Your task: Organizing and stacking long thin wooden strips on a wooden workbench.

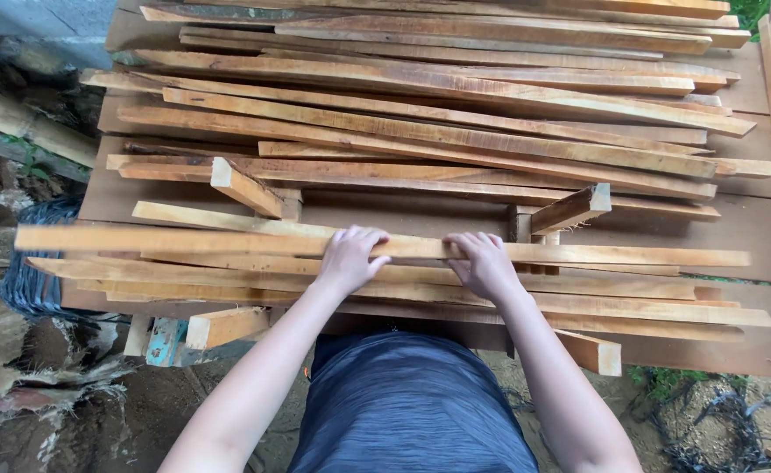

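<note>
Both hands are gripping one long wooden strip (228, 241) lying nearest the worktable's (753, 228) front edge: left hand (350, 258) and right hand (482, 261) clamped, side by side.

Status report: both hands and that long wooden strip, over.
Left hand, right hand both gripping long strip. Strip lies atop near slat pile. Nothing blocking.

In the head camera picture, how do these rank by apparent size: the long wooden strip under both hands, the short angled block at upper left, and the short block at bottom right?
1. Long pale wooden strip, clearly the largest.
2. Short angled wooden block at upper left and short wooden block at bottom right: they look alike, and the second sits nearer the camera, so no ranking.
</note>
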